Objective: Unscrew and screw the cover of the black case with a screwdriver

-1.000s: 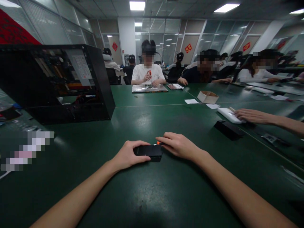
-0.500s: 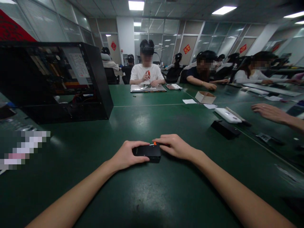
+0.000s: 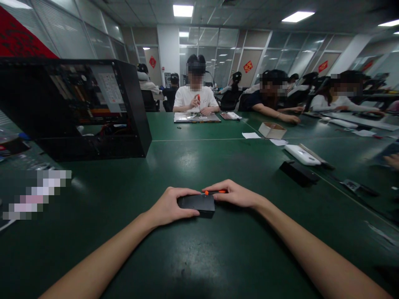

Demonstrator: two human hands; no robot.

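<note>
- Pinning the little black box (image 3: 197, 204) at lower centre with my left hand (image 3: 170, 206), fingers wrapped round its left end.
- Right hand (image 3: 238, 194) pinches an orange-handled screwdriver (image 3: 215, 192) at the box's top edge.
- Box looks rigid, light and smooth, so I'd say hold it by the sides.

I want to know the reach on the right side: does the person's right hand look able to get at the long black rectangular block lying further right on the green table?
Probably yes. The right hand holds an orange-handled tool; only bare green table lies before the black block.

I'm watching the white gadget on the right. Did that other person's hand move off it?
Yes. The hand has pulled away to the right, off the white gadget lying on the table.
</note>
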